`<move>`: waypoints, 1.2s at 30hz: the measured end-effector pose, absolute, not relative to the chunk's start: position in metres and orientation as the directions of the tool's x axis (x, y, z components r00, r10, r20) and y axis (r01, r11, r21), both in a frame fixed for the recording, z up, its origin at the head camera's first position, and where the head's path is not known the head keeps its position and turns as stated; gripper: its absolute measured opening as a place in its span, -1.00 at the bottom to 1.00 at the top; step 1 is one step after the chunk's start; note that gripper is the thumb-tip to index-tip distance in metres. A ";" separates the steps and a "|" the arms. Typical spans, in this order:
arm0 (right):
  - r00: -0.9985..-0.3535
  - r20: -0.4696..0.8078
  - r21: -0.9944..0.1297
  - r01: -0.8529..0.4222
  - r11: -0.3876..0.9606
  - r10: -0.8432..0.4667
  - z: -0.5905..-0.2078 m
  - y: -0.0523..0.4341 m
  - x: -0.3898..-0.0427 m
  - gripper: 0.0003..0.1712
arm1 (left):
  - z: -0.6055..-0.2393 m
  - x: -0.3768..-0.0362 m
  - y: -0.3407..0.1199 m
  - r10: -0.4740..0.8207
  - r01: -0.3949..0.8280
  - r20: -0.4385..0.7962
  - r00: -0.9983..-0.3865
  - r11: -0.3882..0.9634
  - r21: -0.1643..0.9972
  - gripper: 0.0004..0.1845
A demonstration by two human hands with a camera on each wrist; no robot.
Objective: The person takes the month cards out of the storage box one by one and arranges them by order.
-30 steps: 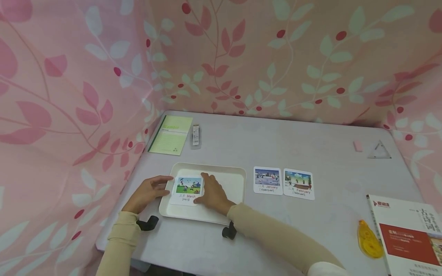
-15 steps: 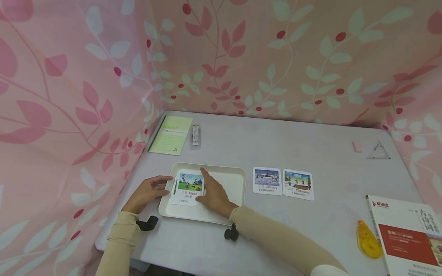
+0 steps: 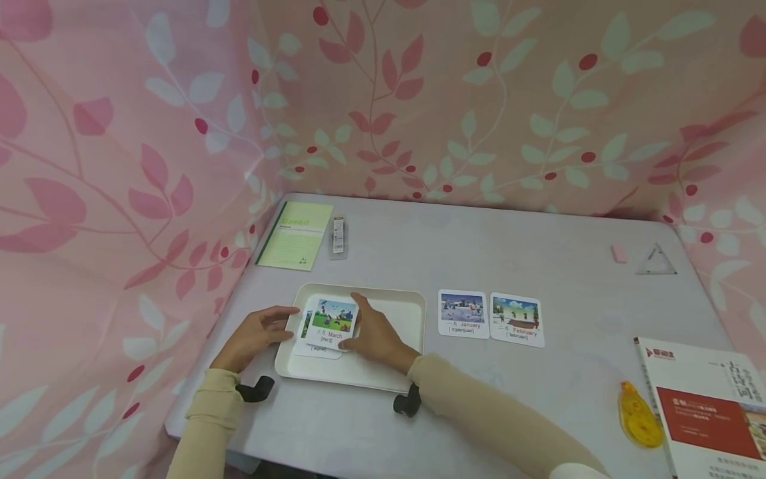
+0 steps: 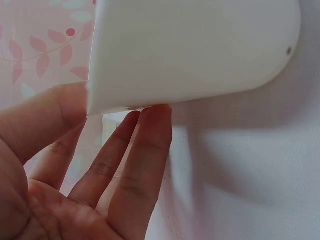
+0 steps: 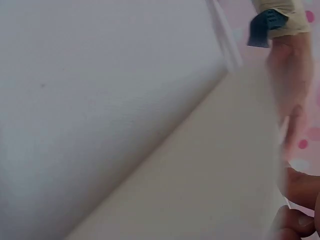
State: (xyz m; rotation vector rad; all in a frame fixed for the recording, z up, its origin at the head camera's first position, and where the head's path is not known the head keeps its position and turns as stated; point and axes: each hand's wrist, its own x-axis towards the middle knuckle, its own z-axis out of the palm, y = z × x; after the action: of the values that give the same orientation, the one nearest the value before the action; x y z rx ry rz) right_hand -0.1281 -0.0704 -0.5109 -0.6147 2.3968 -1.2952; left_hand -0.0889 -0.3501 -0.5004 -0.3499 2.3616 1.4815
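A cream tray [image 3: 396, 327] lies on the grey table near its front left. My left hand [image 3: 256, 334] rests against the tray's left edge; the left wrist view shows its straight fingers [image 4: 135, 165] touching the tray's rim [image 4: 200, 45]. My right hand [image 3: 376, 337] pinches a "March" picture card [image 3: 332, 322] and holds it tilted just above the tray. Under it a stack of further cards [image 3: 316, 350] stays in the tray. To the right, the "January" card [image 3: 463, 313] and the "February" card [image 3: 517, 319] lie side by side on the table.
A green notebook [image 3: 295, 235] and a small clear tube [image 3: 338, 236] lie at the back left. A pink eraser [image 3: 620, 253] and a clear triangle ruler [image 3: 656, 261] sit at the back right. A yellow correction-tape roller [image 3: 640, 414] and a book [image 3: 712, 406] occupy the front right. Pink leaf-patterned curtains surround the table.
My right hand has lifted the March card off the stack and shifted it slightly up and to the right, uncovering the card beneath. My left hand has stayed on the tray's edge.
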 end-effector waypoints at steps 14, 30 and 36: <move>-0.914 -0.249 -0.897 0.092 0.433 -0.321 -0.479 0.129 -0.162 0.28 | -0.500 -0.083 -0.349 -0.040 -0.373 -0.402 -0.915 0.461 0.805 -0.40; -0.881 -0.393 -0.637 0.053 0.769 -0.265 -0.498 0.373 -0.159 0.26 | -0.495 -0.081 -0.349 -0.049 -0.387 -0.413 -0.909 0.464 0.797 -0.39; -0.884 -0.379 -0.584 -0.002 0.812 -0.275 -0.506 0.373 -0.162 0.28 | -0.497 -0.087 -0.343 -0.038 -0.382 -0.411 -0.911 0.452 0.806 -0.39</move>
State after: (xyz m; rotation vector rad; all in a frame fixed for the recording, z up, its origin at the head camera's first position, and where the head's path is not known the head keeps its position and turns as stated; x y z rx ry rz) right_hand -0.1621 0.3729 -0.5065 -0.2067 2.5425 -0.8188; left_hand -0.0865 -0.3434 -0.4966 -0.3573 2.3736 1.4439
